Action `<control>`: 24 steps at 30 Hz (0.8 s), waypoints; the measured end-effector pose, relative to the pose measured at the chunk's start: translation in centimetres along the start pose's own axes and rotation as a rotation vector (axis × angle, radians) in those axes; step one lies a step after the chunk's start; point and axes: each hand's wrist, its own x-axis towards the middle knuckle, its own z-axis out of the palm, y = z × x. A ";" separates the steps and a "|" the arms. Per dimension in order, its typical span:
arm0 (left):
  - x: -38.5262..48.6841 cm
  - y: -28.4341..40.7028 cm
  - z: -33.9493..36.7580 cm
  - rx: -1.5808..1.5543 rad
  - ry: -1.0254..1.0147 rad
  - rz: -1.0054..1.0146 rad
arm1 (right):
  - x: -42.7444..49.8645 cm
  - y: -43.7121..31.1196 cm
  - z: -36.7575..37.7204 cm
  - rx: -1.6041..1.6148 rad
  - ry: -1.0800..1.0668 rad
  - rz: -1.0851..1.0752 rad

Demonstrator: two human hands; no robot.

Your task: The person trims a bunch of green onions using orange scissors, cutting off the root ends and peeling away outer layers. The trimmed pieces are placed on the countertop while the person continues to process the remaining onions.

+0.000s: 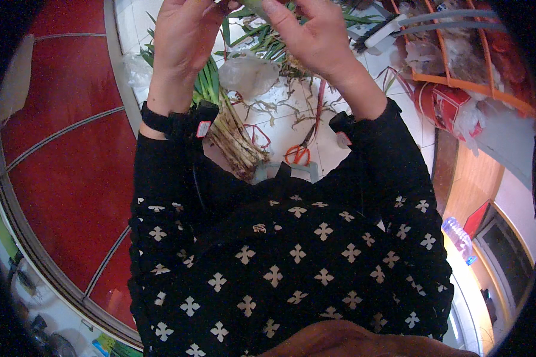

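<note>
Both hands are raised at the top edge, their fingertips partly cut off. My right hand (317,38) pinches a pale green stalk (255,6), apparently a scallion, under its thumb. Beside the stalk's other side is my left hand (183,40); its grip is hidden by the frame edge. Below my left wrist lies a thick bunch of scallions (230,129), roots toward me. More loose scallions (268,42) lie farther off, behind a clear plastic bag (249,73). Orange-handled scissors (298,154) rest on the tile floor (290,105) between my forearms.
Dry peelings (306,118) and red ties (258,136) are scattered on the floor. To the right stand an orange rack (454,85) with plastic bags, a brush (384,33) and a red box (446,107). Red panels (67,147) line the left side.
</note>
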 end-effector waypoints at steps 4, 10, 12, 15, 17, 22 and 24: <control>-0.1 -1.3 1.4 0.257 0.055 -0.054 | 1.0 0.1 0.1 0.159 -0.018 0.012; 0.0 -4.0 4.1 0.171 -0.070 -0.038 | 1.7 -0.4 -0.8 0.538 -0.022 0.394; -0.3 -3.9 4.5 0.252 0.086 0.009 | 1.9 -0.6 -1.6 0.666 0.021 0.342; -0.6 -3.2 4.3 0.509 0.008 -0.124 | 2.0 -0.3 -3.3 0.739 0.069 0.300; -1.1 -3.5 4.3 0.659 -0.055 -0.246 | 2.1 0.2 -3.9 0.819 0.082 0.247; -2.4 -7.1 5.0 0.838 -0.040 0.044 | 1.8 1.0 -4.2 0.969 0.102 0.156; -2.5 -8.0 4.8 0.761 -0.001 0.094 | 1.8 1.0 -4.4 1.012 0.108 0.125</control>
